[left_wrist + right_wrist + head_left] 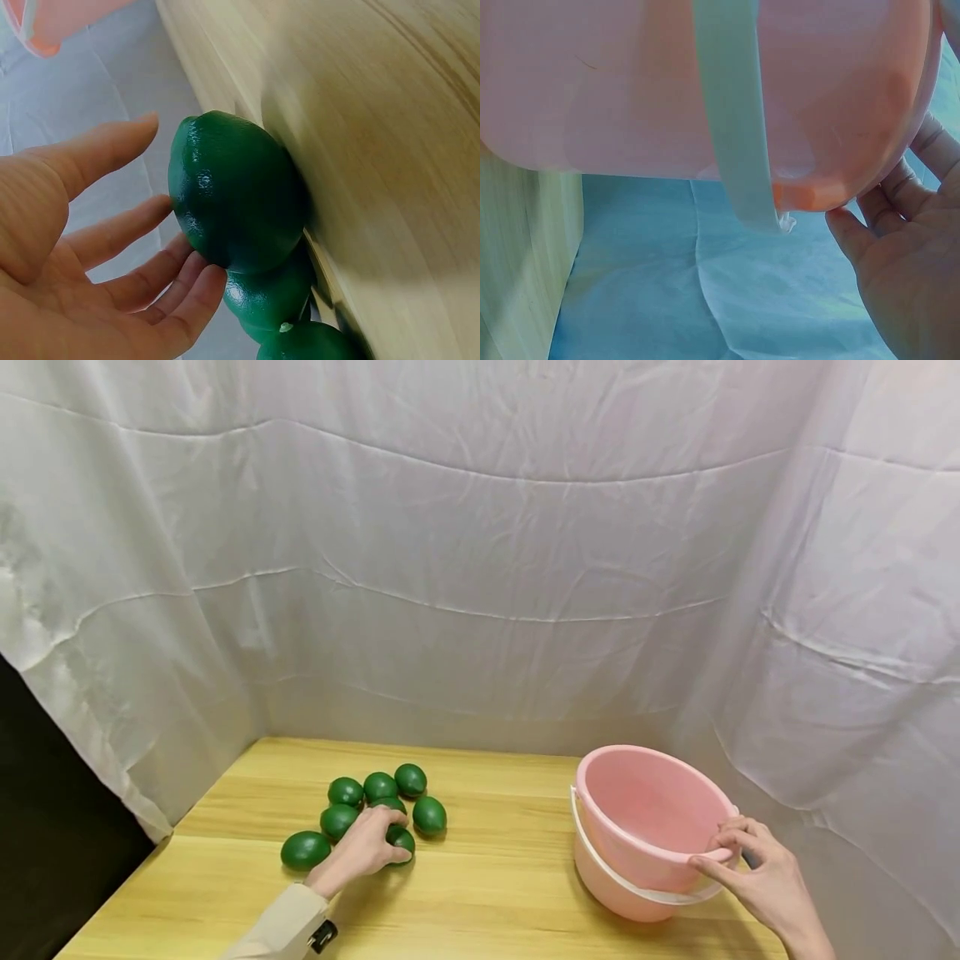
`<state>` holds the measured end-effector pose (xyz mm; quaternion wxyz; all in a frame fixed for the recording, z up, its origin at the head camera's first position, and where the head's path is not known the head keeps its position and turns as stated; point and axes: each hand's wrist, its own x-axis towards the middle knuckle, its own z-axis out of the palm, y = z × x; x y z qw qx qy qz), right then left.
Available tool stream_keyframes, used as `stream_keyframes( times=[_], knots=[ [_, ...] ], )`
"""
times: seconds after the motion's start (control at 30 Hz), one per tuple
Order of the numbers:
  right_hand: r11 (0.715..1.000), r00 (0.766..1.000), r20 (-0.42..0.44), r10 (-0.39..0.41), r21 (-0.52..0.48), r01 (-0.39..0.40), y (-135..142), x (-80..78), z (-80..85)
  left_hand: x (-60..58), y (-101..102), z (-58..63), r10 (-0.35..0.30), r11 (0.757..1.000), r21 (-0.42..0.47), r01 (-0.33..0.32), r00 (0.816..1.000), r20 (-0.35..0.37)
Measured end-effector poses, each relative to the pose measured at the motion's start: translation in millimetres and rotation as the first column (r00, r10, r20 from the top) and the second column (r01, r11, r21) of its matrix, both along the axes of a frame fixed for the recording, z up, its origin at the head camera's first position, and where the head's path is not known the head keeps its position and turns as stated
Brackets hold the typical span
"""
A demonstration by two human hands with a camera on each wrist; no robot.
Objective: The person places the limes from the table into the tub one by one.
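My left hand [362, 845] reaches over a group of glossy green limes [345, 792] on the left part of the table. Its fingers are spread, with a lime [402, 845] between thumb and fingers; in the left wrist view the thumb stands apart from that lime [232, 191] while the fingertips come right at its side. At the right, my right hand [765, 868] grips the rim of a pink bucket [652, 793], thumb outside and fingers over the edge. The bucket is upright, tilted slightly, its white handle [731, 112] hanging down against the outer wall.
The wooden table [495, 860] carries the limes and bucket, with bare wood between them. A pale grey curtain [480, 543] hangs behind and along the sides. A dark area [52, 827] lies beyond the table's left edge.
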<state>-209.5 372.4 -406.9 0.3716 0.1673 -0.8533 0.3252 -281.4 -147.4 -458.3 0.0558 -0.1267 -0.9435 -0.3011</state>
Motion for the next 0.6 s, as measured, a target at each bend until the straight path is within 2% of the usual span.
stream_keyframes(
  times=[0.3,0.4,0.6],
  knots=[
    [1.0,0.999,-0.037,0.029,-0.002,-0.029,-0.4,-1.8,-0.2,0.5,-2.3,-2.6,-0.009,0.998,-0.056,0.008,1.0,-0.017],
    [0.999,0.998,-0.045,0.034,0.002,-0.034,0.1,-2.8,-0.6,0.2,-3.8,-4.7,-0.027,0.999,-0.039,0.027,1.0,-0.003],
    [0.999,0.999,-0.039,0.034,0.001,-0.034,0.0,-3.1,-0.9,-3.4,-6.9,-11.2,-0.111,0.993,0.037,0.109,0.993,0.05]
  ],
)
